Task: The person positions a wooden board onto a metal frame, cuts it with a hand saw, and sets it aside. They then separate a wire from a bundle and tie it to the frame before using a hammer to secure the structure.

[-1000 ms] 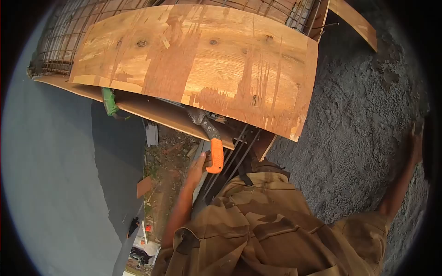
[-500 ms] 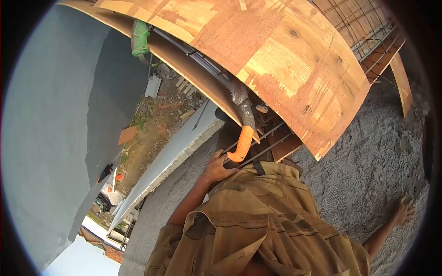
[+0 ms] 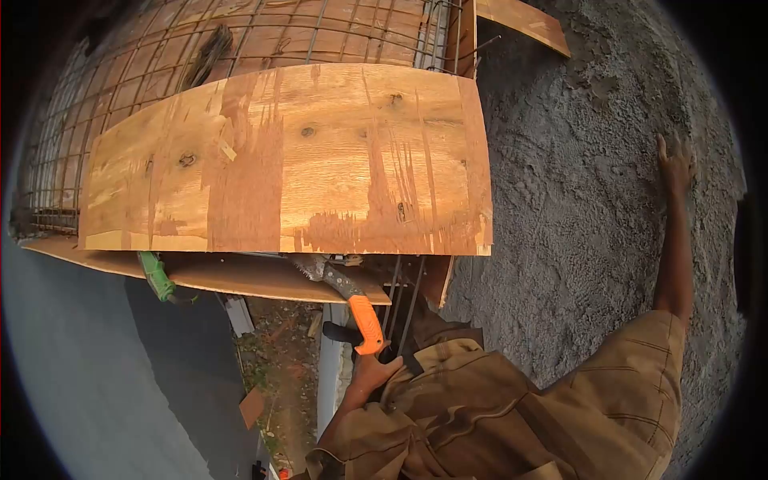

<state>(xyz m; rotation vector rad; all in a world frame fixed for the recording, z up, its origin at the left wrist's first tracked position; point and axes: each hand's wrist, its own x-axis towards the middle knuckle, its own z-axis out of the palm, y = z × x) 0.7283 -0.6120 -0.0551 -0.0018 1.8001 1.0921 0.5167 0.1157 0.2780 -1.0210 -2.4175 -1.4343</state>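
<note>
A handsaw with an orange handle [image 3: 367, 324] lies tucked between the plywood sheets, its toothed blade partly hidden. My left hand [image 3: 373, 374] is just below the handle end, close to the steel bars. Its thumb sticks out to the side; the other fingers are mostly hidden, so whether they grip anything cannot be told. Out to the right, my right hand [image 3: 677, 164] lies with spread fingers against the rough grey concrete surface [image 3: 560, 240], holding nothing. Above the saw is a bowed-looking plywood panel [image 3: 320, 152].
A green tool handle [image 3: 157, 276] pokes out from under the plywood at left. Tied rebar mesh [image 3: 280, 36] covers the area behind the panel. Vertical bars [image 3: 410, 308] rise beside the saw. Far below at lower left lies ground with debris [image 3: 280, 376], beside a grey wall [image 3: 80, 360].
My view has swung, so the plywood now lies level across it and more rebar mesh shows. My right hand appears higher, with the arm stretched up. My left hand stays near the saw handle.
</note>
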